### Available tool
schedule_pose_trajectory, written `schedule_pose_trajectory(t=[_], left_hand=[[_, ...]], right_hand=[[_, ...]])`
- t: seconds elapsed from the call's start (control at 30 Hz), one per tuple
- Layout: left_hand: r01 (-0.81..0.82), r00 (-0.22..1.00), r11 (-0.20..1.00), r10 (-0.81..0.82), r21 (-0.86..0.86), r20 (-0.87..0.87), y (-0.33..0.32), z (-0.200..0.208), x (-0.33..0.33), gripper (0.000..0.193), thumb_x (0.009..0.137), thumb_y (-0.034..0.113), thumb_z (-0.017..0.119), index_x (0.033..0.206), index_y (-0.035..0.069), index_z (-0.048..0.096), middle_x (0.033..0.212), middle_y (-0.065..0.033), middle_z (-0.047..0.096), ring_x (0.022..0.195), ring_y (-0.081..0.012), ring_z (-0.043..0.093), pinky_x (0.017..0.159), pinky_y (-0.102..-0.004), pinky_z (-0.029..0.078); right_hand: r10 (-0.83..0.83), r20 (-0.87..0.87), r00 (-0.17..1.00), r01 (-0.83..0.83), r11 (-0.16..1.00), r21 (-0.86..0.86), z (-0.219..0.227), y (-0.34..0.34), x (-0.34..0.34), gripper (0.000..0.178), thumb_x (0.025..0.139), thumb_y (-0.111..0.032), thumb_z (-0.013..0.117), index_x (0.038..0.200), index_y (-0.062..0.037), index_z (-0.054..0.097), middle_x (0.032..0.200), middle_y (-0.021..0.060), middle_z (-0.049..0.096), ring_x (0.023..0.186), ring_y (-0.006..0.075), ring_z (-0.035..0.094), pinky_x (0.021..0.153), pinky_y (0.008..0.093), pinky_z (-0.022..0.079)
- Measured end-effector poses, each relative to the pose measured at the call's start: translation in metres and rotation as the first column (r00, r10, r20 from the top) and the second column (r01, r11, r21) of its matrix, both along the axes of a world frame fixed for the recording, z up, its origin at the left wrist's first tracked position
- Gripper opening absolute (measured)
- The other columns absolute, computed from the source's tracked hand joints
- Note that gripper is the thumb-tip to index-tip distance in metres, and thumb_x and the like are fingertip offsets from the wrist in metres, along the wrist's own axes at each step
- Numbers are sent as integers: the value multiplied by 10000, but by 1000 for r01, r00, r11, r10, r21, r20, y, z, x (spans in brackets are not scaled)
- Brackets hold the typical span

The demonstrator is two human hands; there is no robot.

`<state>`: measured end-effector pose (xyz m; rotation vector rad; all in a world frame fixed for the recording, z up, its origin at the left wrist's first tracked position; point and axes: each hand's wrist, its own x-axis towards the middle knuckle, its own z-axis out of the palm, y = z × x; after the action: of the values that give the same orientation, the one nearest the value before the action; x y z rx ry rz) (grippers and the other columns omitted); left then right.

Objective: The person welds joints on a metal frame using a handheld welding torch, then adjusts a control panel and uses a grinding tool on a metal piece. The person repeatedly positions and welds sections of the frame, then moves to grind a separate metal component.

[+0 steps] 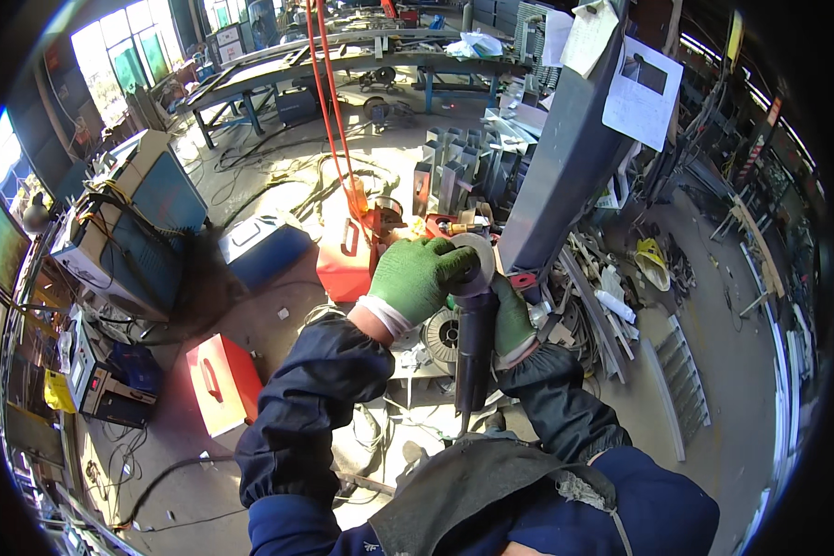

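In front of my chest is a dark angle grinder [474, 347], held upright with its head up and its cord end toward me. A round, pale disc [477, 258] sits at its head. My left hand [412, 283], in a green glove, has its fingers closed on the disc's left edge. From the other side my right hand [513, 320], gloved in green too, grips the grinder just below the head; some of its fingers are hidden behind the tool. Beneath the hands a wire spool [442, 335] lies among cables.
A red box with a handle [343, 264] stands just beyond my left hand, another red box [224, 382] at lower left. Close on the right rises a grey steel column [565, 167]. Metal offcuts [598, 306] and an aluminium ladder-like frame [678, 380] lie right. Cables cross the floor.
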<state>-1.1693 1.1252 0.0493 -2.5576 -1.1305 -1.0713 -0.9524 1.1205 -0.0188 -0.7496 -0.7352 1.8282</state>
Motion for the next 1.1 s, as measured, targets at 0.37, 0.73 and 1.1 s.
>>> schedule_pose_trajectory(t=[0.37,0.73,1.1], left_hand=[[-287,956,874,288,-392,-58,-20,7,14,234,931,366,720,970,148,798,857,-187,741,813,-423,733,718,-542,574],[-258,964,914,263,-314,-27,-15,2,19,263,990,359,698,1033,100,696,956,-201,733,819,-409,729,691,-550,571],[50,927,938,84,-342,366,-11,-19,4,185,954,237,773,1060,95,718,985,-170,726,944,-423,700,805,-538,544]], right_hand=[[-123,33,992,118,985,128,17,-6,-9,284,1072,-327,737,1195,-81,803,1056,-10,791,892,104,714,807,281,576],[-131,55,990,117,973,201,5,4,-3,272,1064,-197,745,1270,-21,769,1164,17,781,1015,96,710,902,261,566],[-94,81,992,72,966,248,-1,7,3,325,1095,-186,692,1361,-3,731,1247,48,779,1079,112,720,947,282,585]])
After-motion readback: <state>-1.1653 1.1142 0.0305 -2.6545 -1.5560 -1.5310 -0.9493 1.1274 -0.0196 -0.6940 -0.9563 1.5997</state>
